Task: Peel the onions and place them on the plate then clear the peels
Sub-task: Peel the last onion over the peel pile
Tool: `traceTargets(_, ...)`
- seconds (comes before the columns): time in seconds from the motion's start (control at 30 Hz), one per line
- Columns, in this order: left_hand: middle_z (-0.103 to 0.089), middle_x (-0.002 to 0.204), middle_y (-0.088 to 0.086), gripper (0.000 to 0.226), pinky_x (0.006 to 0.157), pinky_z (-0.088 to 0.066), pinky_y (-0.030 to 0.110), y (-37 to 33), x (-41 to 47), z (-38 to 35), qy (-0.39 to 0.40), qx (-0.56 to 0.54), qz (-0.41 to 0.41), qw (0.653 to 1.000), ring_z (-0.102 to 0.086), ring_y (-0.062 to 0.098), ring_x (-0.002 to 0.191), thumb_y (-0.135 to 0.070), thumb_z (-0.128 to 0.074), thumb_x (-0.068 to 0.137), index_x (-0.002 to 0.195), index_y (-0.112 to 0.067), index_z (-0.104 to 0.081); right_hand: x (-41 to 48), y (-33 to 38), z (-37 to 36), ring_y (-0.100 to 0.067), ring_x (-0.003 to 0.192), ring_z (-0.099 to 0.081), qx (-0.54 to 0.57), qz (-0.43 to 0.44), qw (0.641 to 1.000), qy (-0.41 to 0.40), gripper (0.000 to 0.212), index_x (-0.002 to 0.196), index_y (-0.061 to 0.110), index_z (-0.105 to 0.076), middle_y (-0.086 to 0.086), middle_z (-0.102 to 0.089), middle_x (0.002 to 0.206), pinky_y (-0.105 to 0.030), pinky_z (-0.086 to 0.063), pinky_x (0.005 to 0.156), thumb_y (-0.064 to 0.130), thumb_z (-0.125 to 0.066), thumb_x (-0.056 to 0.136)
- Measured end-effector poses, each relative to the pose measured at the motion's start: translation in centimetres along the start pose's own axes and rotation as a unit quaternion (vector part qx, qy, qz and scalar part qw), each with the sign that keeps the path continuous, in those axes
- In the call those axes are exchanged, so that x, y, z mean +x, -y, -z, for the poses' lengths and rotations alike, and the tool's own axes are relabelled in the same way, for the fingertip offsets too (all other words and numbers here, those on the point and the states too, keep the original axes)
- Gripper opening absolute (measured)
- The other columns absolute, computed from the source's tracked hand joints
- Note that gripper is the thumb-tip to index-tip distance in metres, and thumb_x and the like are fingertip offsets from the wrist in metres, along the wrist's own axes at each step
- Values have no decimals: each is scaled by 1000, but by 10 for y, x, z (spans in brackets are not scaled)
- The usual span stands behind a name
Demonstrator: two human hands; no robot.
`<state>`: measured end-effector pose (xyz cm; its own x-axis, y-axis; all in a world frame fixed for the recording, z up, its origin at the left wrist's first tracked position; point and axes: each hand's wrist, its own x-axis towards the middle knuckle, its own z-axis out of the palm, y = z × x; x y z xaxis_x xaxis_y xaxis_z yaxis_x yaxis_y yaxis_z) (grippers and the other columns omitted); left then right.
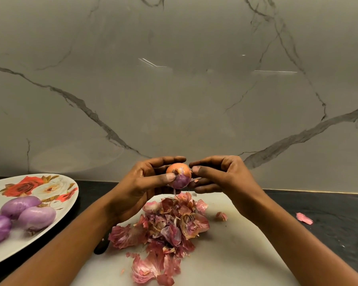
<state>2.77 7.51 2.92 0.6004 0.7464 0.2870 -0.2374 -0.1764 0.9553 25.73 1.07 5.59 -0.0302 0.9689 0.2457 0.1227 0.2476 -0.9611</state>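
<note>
My left hand [147,182] grips a small onion [179,175] above the white cutting board [236,244], thumb across its front. The onion is partly peeled: orange skin on top, purple flesh below. My right hand [217,176] is at the onion's right side, its thumb and fingers curled and pinching at the skin. A heap of pink and red peels [165,230] lies on the board under my hands. Three peeled purple onions [27,211] sit on the floral plate [56,182] at the left.
A loose peel [304,218] lies on the dark counter [329,213] right of the board, another small one [221,216] on the board. A dark handle [100,247] pokes out beneath my left forearm. A marble wall rises just behind.
</note>
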Motion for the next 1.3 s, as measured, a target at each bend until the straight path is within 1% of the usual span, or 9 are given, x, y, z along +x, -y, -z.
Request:
traceTargets(0.07,-68,137,14,45,101,-60,49,0,-1,-1,12,-6,5,1000,-68,39,123,-12,-70,92,137,-16,-69,0,-1,1,-36,86,-80,-7,-9,1000,11,21,111,4,-77,-16,-81,97,-33,-66,74,13,-77,93)
traceTargets(0.17,-70,135,12,44,99,-60,38,-1,-2,-3,7,21,0,1000,-69,33,124,-7,-71,95,138,-14,-67,0,-3,-1,-35,86,-80,-13,-26,999,19,26,112,4,-76,-15,-81,95,-36,-67,78,13,-82,88)
traceTargets(0.3,-72,131,9,47,92,-61,34,-2,-3,-4,-14,51,-14,999,-69,30,122,-9,-72,88,135,-12,-67,0,-3,-3,-31,83,-81,-6,-37,999,10,27,112,6,-75,-15,-81,92,-33,-67,75,9,-82,86)
traceTargets(0.63,-73,132,6,47,98,-60,38,0,-4,-3,-15,87,-20,996,-69,28,125,-13,-75,85,132,-11,-69,-1,-6,-5,-28,83,-81,-42,-10,999,11,20,106,10,-76,-11,-82,90,-31,-66,75,3,-80,87)
traceTargets(0.77,-72,133,10,45,97,-61,40,-1,-3,-2,-14,50,-18,998,-69,32,124,-9,-70,89,134,-7,-67,0,-8,-6,-27,85,-81,-53,13,998,-9,22,102,16,-79,-9,-82,91,-36,-67,79,2,-82,85)
traceTargets(0.97,-72,133,10,47,94,-61,36,-2,-2,-4,-21,34,-18,999,-69,31,123,-10,-69,90,137,-6,-65,2,-9,-5,-28,84,-81,-48,9,999,-23,26,101,15,-79,-10,-82,91,-33,-67,76,-7,-68,94)
traceTargets(1.07,-73,133,9,47,92,-61,34,-2,-1,-4,-29,37,-19,999,-70,30,122,-11,-70,90,136,-7,-65,2,-7,-3,-29,86,-81,-22,-11,1000,-13,16,109,7,-78,-13,-81,94,-31,-66,74,2,-68,98)
traceTargets(1.17,-73,132,9,45,96,-61,37,-1,-2,-3,-25,45,-14,999,-70,30,123,-11,-70,90,135,-9,-67,1,-6,-4,-34,87,-80,2,-32,999,12,22,116,7,-75,-16,-81,97,-34,-67,76,15,-73,96)
traceTargets(1.3,-71,136,5,46,102,-58,36,1,-3,-4,-8,70,-13,997,-67,26,128,-11,-70,91,137,-10,-66,2,-9,-6,-34,83,-80,-1,-49,999,3,22,111,7,-76,-16,-81,94,-34,-67,75,14,-80,91)
